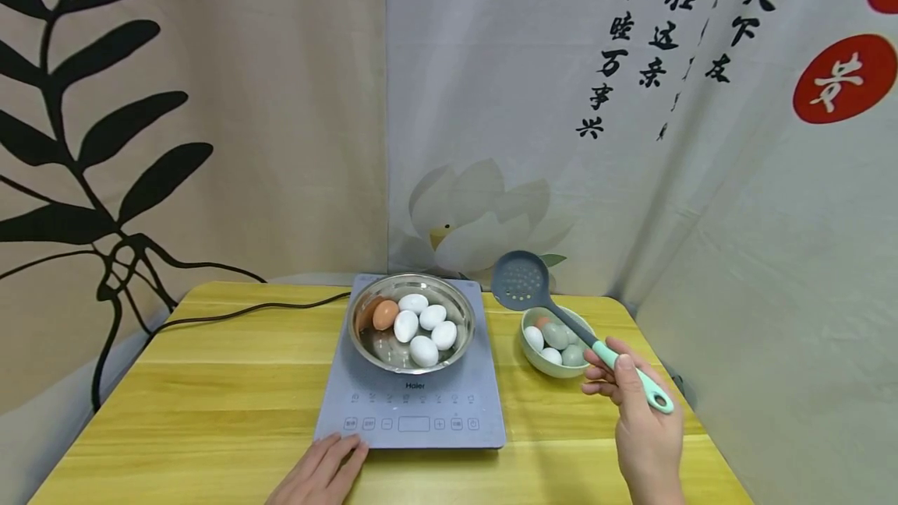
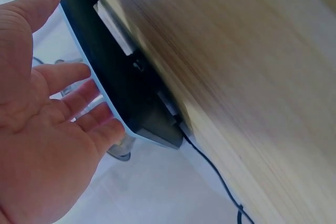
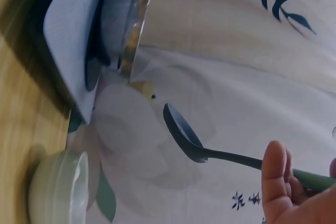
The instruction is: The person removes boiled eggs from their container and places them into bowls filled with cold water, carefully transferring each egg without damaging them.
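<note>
clearly, six eggs [image 1: 407, 326] in metal bowl [image 1: 382, 347], others [image 1: 555, 336] in green bowl [image 1: 554, 369]

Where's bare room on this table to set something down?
Free: the table left of the cooker, between cord and left hand; a smaller patch right of cooker, in front of bowl. Crowded: cooker top, under pan; around bowl and skimmer.

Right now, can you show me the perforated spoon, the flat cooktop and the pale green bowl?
Perforated spoon [image 1: 574, 325], head view: dark shaft.
Flat cooktop [image 1: 414, 407], head view: bare front panel.
Pale green bowl [image 3: 55, 190], right wrist view: outer wall.
</note>
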Motion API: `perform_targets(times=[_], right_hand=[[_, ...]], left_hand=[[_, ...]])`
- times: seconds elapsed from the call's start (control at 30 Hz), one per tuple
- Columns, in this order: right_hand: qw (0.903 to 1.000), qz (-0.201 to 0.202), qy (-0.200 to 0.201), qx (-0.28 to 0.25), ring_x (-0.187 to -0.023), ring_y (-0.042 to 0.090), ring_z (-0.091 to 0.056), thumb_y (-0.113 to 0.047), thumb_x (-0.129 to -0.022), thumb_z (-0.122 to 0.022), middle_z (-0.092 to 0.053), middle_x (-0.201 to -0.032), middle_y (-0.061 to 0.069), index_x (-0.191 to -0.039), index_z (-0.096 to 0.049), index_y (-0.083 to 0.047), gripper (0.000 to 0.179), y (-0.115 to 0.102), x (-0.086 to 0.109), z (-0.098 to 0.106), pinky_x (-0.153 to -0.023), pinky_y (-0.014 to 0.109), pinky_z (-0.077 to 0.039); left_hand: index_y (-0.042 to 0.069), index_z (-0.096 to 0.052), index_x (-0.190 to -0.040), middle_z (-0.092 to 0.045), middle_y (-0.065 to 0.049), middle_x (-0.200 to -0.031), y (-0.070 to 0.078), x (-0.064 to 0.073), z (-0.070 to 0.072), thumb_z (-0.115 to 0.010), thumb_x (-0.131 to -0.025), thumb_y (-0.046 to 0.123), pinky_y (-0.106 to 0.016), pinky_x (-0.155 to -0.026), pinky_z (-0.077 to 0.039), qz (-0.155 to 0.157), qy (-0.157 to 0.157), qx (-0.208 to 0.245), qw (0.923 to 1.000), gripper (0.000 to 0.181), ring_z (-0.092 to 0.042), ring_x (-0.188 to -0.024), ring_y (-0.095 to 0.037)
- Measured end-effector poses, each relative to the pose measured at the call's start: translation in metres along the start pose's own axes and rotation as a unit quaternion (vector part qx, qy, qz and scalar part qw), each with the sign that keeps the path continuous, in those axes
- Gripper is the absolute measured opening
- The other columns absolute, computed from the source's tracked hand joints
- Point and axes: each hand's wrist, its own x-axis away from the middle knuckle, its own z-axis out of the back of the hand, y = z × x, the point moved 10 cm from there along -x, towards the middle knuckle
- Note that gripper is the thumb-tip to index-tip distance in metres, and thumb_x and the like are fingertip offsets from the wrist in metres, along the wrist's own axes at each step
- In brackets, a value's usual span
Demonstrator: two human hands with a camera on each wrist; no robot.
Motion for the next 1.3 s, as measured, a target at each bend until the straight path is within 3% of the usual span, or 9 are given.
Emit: perform_targets(times=[0.47, 0.7, 0.83, 1.0, 1.13, 1.3], right_hand=[[0.9949, 0.038, -0.091, -0.021, -0.084, 0.019, -0.077, 0.0, -0.112, -0.046, -0.082, -0.106, 0.015, -0.133, -0.064, 0.014, 0.031, -0.009, 0.016, -0.047, -0.07, 0.031, -0.067], [0.9935, 0.014, -0.112, 0.014, -0.085, 0.015, -0.076, 0.002, -0.111, -0.047, -0.082, -0.105, 0.016, -0.133, -0.065, 0.013, 0.03, -0.002, 0.027, -0.063, -0.071, 0.035, -0.068], [0.9904, 0.02, -0.135, 0.02, -0.085, 0.013, -0.076, 0.006, -0.109, -0.048, -0.081, -0.104, 0.013, -0.131, -0.065, 0.014, 0.029, 0.001, 0.033, -0.071, -0.071, 0.035, -0.068], [0.9751, 0.082, -0.206, 0.012, -0.09, 0.011, -0.076, 0.012, -0.107, -0.047, -0.081, -0.108, 0.0, -0.132, -0.063, 0.016, 0.03, -0.003, 0.039, -0.086, -0.075, 0.031, -0.068], [0.9534, 0.141, -0.266, 0.017, -0.095, 0.01, -0.076, 0.017, -0.104, -0.048, -0.08, -0.113, 0.004, -0.134, -0.063, 0.014, 0.034, -0.008, 0.046, -0.097, -0.079, 0.028, -0.067], [0.9331, 0.186, -0.295, 0.087, -0.1, 0.008, -0.078, 0.015, -0.099, -0.06, -0.081, -0.112, 0.012, -0.132, -0.07, 0.003, 0.037, -0.009, 0.049, -0.103, -0.083, 0.025, -0.067]], left_hand=[[0.011, -0.075, -0.129, -0.071, -0.003, -0.129, 0.0, 0.001, 0.0, -0.056, -0.096, 0.078, -0.017, -0.135, -0.002, 0.001, 0.008, -0.001, 1.0, 0.077, -0.068, -0.117, -0.024], [0.013, -0.075, -0.13, -0.071, -0.003, -0.13, 0.0, 0.0, -0.001, -0.058, -0.095, 0.079, -0.016, -0.134, -0.001, 0.004, -0.003, -0.006, 1.0, 0.077, -0.068, -0.118, -0.023], [0.013, -0.075, -0.129, -0.071, -0.003, -0.13, 0.0, 0.0, -0.001, -0.058, -0.095, 0.079, -0.016, -0.134, 0.0, 0.001, -0.006, -0.008, 0.9999, 0.077, -0.068, -0.117, -0.023], [0.012, -0.075, -0.129, -0.072, -0.003, -0.129, 0.001, 0.0, -0.001, -0.057, -0.095, 0.079, -0.016, -0.134, -0.001, -0.002, -0.004, -0.007, 1.0, 0.077, -0.068, -0.117, -0.023], [0.012, -0.076, -0.129, -0.072, -0.003, -0.129, 0.001, -0.001, -0.001, -0.057, -0.095, 0.079, -0.016, -0.134, -0.001, -0.002, -0.005, -0.009, 0.9999, 0.077, -0.068, -0.117, -0.023], [0.013, -0.076, -0.128, -0.071, -0.002, -0.129, 0.001, -0.001, -0.001, -0.058, -0.094, 0.079, -0.015, -0.134, 0.0, 0.003, -0.008, -0.012, 0.9999, 0.077, -0.068, -0.117, -0.022]])
